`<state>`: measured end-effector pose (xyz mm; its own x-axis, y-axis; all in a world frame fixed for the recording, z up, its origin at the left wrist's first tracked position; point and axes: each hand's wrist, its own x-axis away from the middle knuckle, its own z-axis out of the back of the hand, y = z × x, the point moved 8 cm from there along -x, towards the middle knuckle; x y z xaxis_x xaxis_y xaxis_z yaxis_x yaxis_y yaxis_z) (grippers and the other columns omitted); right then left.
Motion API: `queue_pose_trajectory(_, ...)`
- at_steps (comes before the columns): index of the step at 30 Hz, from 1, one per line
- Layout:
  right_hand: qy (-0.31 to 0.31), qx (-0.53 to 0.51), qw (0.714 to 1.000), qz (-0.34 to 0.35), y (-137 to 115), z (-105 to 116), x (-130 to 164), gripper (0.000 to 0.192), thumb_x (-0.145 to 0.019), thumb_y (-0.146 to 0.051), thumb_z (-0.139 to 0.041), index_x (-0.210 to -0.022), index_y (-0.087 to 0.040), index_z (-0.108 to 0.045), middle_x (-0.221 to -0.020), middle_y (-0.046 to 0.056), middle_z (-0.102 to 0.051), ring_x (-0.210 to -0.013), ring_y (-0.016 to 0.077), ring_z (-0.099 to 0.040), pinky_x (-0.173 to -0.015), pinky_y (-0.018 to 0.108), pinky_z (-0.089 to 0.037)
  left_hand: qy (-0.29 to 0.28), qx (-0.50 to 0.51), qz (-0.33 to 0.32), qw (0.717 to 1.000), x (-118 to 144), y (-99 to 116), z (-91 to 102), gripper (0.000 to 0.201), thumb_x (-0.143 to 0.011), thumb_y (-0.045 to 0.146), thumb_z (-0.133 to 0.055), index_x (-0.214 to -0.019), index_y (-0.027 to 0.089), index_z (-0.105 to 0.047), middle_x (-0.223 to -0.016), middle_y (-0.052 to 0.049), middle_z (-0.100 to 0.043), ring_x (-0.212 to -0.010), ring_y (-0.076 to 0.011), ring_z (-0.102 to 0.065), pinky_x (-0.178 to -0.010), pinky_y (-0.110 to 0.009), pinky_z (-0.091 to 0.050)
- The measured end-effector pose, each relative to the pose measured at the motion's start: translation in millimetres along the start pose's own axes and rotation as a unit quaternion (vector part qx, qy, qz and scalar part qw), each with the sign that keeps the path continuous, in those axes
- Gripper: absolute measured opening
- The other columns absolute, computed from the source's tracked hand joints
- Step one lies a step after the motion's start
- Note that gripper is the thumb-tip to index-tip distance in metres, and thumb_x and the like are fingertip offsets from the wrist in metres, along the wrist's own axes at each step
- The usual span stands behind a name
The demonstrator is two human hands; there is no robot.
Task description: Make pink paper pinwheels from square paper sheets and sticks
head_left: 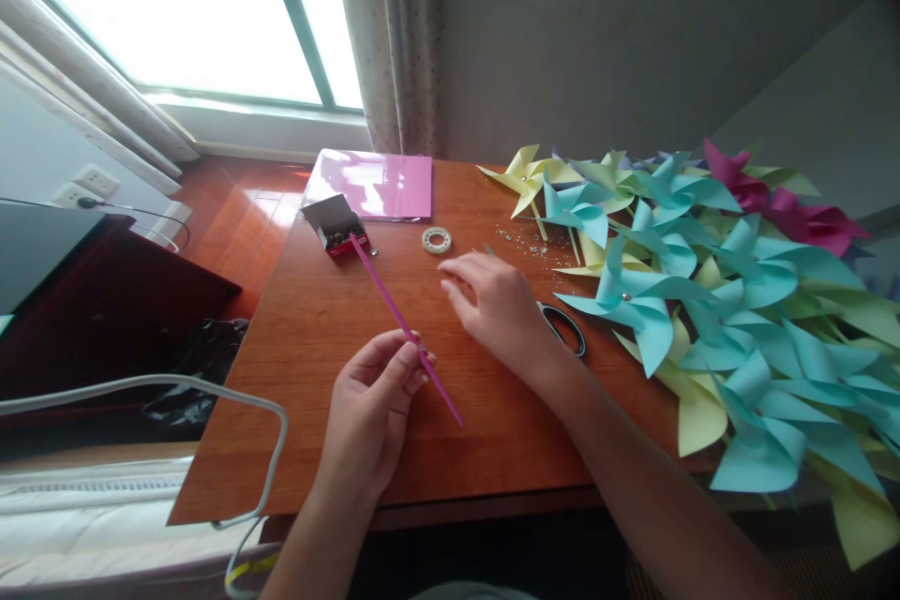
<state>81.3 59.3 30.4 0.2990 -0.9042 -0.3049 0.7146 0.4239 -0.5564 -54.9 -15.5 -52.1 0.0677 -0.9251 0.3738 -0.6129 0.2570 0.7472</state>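
Setting: wooden table (337, 319) under a bright window (183, 9), curtain (390, 37) at the corner, grey wall behind.
Stick: thin pink stick (394, 311), slanting over the tabletop from near the small box down toward the near edge.
Left hand: left hand (372, 403) closed on the stick's lower part, pinched between thumb and fingertips.
Right hand: right hand (496, 305) open, palm down, fingers loosely spread just above the table, holding nothing that shows.
Near right hand: black-handled scissors (566, 328) partly hidden under the wrist; tape roll (437, 240) just beyond the fingertips.
Small box: open, red-sided box (336, 225) at the stick's far end.
Paper: pink sheets (372, 184) at the far edge.
Pinwheels: heap of blue, yellow, green and magenta paper pinwheels (703, 300) filling the right side.
Scatter: tiny shiny bits (531, 244) near the heap; kind cannot be told.
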Motion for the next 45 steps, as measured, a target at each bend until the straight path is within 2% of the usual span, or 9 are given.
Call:
queue_pose_trajectory(3,-0.001,-0.179,0.981,-0.074,-4,5,39,0.013,-0.093,-0.015,-0.062,-0.097,-0.017,-0.073,-0.092,0.004,-0.077,-0.081,0.0162,-0.070,-0.073,0.026,-0.054,-0.006,-0.016,-0.009,1.000,2,1,-3.2,0.016,-0.074,0.020,-0.085,-0.089,0.017,-0.078,-0.084,-0.002,-0.075,-0.075,-0.0098,-0.067,-0.065,-0.016,-0.054)
queue_pose_trajectory(5,0.000,-0.246,0.962,-0.121,-4,2,59,0.011,-0.092,-0.017,-0.064,-0.097,-0.019,-0.073,-0.093,0.004,-0.077,-0.080,0.0154,-0.071,-0.067,0.023,-0.054,-0.011,-0.039,-0.017,0.999,5,1,-7.3,0.017,-0.074,0.020,-0.086,-0.088,0.017,-0.078,-0.082,-0.002,-0.075,-0.073,-0.0098,-0.066,-0.067,-0.017,-0.055)
queue_pose_trajectory(7,0.002,-0.292,0.945,-0.149,-1,-1,72,0.011,-0.092,-0.019,-0.064,-0.097,-0.020,-0.074,-0.093,0.003,-0.076,-0.082,0.0158,-0.071,-0.067,0.024,-0.054,-0.015,-0.060,-0.021,0.998,8,0,-11.9,0.017,-0.073,0.021,-0.086,-0.087,0.016,-0.078,-0.081,-0.003,-0.075,-0.071,-0.0097,-0.065,-0.068,-0.017,-0.054)
queue_pose_trajectory(12,0.007,-0.326,0.924,-0.198,10,-1,91,0.013,-0.093,-0.025,-0.063,-0.093,-0.018,-0.074,-0.091,0.005,-0.076,-0.083,0.0181,-0.070,-0.072,0.027,-0.055,-0.011,-0.063,-0.011,0.998,16,-7,-19.4,0.017,-0.072,0.022,-0.087,-0.087,0.017,-0.079,-0.082,-0.003,-0.076,-0.072,-0.0103,-0.066,-0.068,-0.018,-0.054)
queue_pose_trajectory(18,-0.047,-0.346,0.910,-0.222,11,-4,118,0.018,-0.094,-0.028,-0.062,-0.087,-0.017,-0.074,-0.080,0.003,-0.073,-0.073,0.0168,-0.066,-0.064,0.026,-0.051,0.020,-0.059,-0.006,0.998,21,-14,-19.4,0.021,-0.068,0.024,-0.089,-0.086,0.018,-0.079,-0.082,-0.003,-0.076,-0.075,-0.0119,-0.067,-0.069,-0.019,-0.054)
queue_pose_trajectory(22,-0.046,-0.359,0.902,-0.236,11,-6,128,0.014,-0.092,-0.026,-0.063,-0.087,-0.018,-0.073,-0.078,0.002,-0.072,-0.071,0.0164,-0.066,-0.063,0.025,-0.052,0.017,-0.062,0.001,0.998,25,-21,-22.0,0.022,-0.069,0.024,-0.088,-0.088,0.018,-0.079,-0.085,-0.004,-0.077,-0.077,-0.0124,-0.068,-0.070,-0.020,-0.054)
queue_pose_trajectory(28,-0.010,-0.304,0.928,-0.217,8,3,132,0.009,-0.089,-0.020,-0.065,-0.084,-0.018,-0.072,-0.077,0.002,-0.073,-0.071,0.0165,-0.066,-0.063,0.026,-0.051,0.027,-0.079,-0.013,0.996,31,-23,-26.4,0.021,-0.070,0.023,-0.087,-0.088,0.016,-0.078,-0.083,-0.003,-0.075,-0.072,-0.0109,-0.066,-0.069,-0.020,-0.053)
queue_pose_trajectory(35,0.058,-0.175,0.973,-0.142,-6,14,134,0.010,-0.089,-0.018,-0.065,-0.080,-0.019,-0.069,-0.071,0.001,-0.067,-0.065,0.0163,-0.062,-0.061,0.027,-0.048,0.037,-0.109,-0.040,0.993,32,-24,-29.1,0.022,-0.071,0.027,-0.086,-0.088,0.017,-0.077,-0.082,-0.002,-0.075,-0.073,-0.0118,-0.066,-0.068,-0.020,-0.052)
queue_pose_trajectory(45,0.102,-0.099,0.984,-0.110,-13,16,140,0.011,-0.093,-0.016,-0.060,-0.086,-0.019,-0.068,-0.074,0.004,-0.069,-0.067,0.0188,-0.064,-0.064,0.029,-0.050,0.016,-0.194,-0.079,0.978,35,-20,-37.6,0.018,-0.078,0.029,-0.082,-0.091,0.019,-0.076,-0.082,-0.001,-0.073,-0.073,-0.0118,-0.065,-0.067,-0.019,-0.052)
